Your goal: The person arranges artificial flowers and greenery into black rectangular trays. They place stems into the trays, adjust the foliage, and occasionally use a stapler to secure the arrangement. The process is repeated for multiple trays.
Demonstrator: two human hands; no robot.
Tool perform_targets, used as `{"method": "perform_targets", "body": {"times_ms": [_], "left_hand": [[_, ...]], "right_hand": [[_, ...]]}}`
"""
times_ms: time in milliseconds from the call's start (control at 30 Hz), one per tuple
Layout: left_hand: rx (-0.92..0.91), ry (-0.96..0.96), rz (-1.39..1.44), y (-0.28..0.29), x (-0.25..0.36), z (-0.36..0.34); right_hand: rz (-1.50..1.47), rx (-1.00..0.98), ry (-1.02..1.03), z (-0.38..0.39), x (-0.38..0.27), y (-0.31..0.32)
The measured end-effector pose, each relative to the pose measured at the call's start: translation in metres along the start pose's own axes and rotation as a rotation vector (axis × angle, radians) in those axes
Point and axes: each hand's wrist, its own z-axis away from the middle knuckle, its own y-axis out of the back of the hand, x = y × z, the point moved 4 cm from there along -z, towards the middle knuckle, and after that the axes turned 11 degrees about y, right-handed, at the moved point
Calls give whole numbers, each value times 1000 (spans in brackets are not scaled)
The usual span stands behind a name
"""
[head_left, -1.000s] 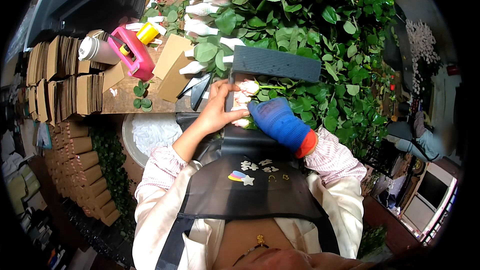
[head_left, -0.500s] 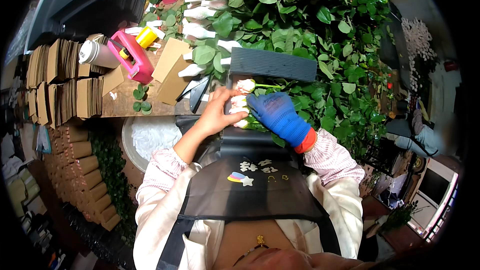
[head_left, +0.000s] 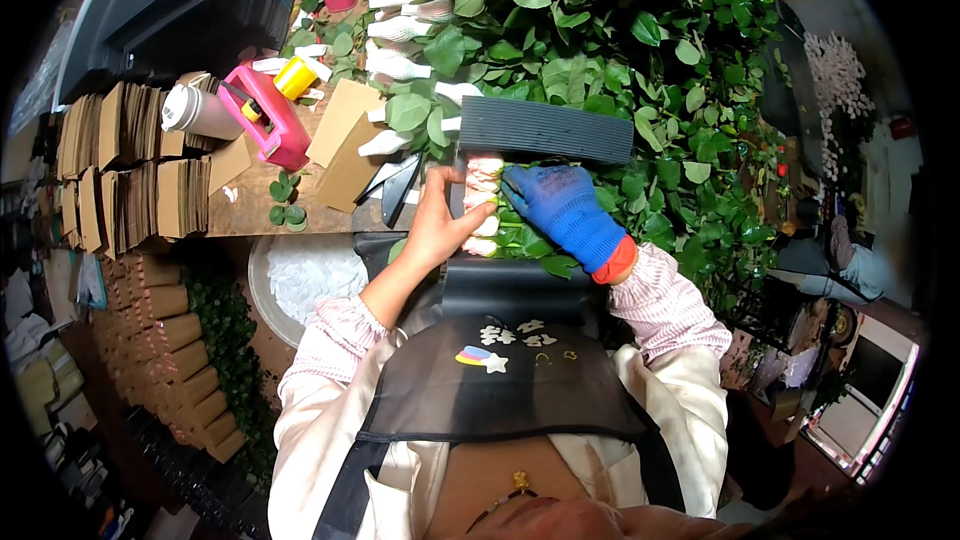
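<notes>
A row of pale pink roses (head_left: pixel 483 190) lies lined up on a dark support, below a black ridged board (head_left: pixel 545 128) and above a smooth black strip (head_left: pixel 515 290). My bare left hand (head_left: pixel 445 220) holds the row from the left, its thumb pressed across the blooms. My right hand (head_left: pixel 556 210), in a blue glove with a red cuff, is curled against the green stems just right of the heads. Scissors (head_left: pixel 392 183) and flat cardboard (head_left: pixel 340 145) lie to the left.
Cardboard stacks (head_left: pixel 130 160), a white bottle (head_left: pixel 198 112), a pink container (head_left: pixel 275 130) and a yellow cup (head_left: pixel 298 75) are at left. A basin (head_left: pixel 305 275) of white pieces sits below. Leafy stems (head_left: pixel 650 30) and white-sleeved bunches (head_left: pixel 400 30) fill the back. An apron (head_left: pixel 500 390) covers my front.
The roses are now squared into a tighter, straighter row, reaching nearer the ridged board. Both my hands have moved slightly upward along with them.
</notes>
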Motion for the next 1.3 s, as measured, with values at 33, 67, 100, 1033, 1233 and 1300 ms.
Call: {"method": "perform_targets", "body": {"times_ms": [33, 67, 100, 1033, 1233, 1300], "left_hand": [[-21, 75, 91, -1, -1, -1], [-3, -3, 12, 1, 0, -1], [10, -89, -63, 1, 3, -4], [54, -113, -107, 1, 15, -15], [83, -181, -185, 3, 6, -20], [70, -182, -159, 2, 9, -20]], "right_hand": [[4, 18, 32, 0, 0, -1], [9, 36, 62, 0, 0, -5], [21, 55, 87, 1, 1, -5], [-562, 283, -21, 76, -15, 91], [-591, -200, -342, 195, -25, 48], [-739, -188, -202, 214, -37, 27]]}}
